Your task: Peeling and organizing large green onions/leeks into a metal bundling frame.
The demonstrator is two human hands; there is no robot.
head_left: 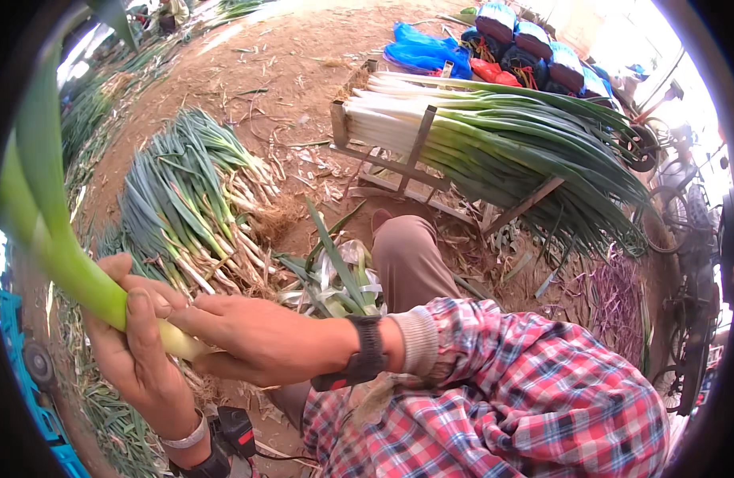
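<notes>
A large leek [84, 275] slants across the left side, its green leaves rising past the upper left and its pale base end low. My left hand [148, 350] is wrapped around the stem. Closer to the base, my right hand [275, 334] has its fingers and thumb closed on the leek's pale end; the very tip is hidden by these fingers. Beyond my hands, a heap of leeks with soil-brown roots [195, 211] lies on the ground. Stripped leaves [335, 275] are strewn beside my knee.
A metal rack [418, 147] at the right cradles a thick stack of clean leeks [518, 131], white ends leftward. Behind it lie a blue plastic sheet [426, 52] and several wrapped bundles [534, 48]. A bicycle wheel [668, 217] stands far right; a blue crate [24, 374] edges the left.
</notes>
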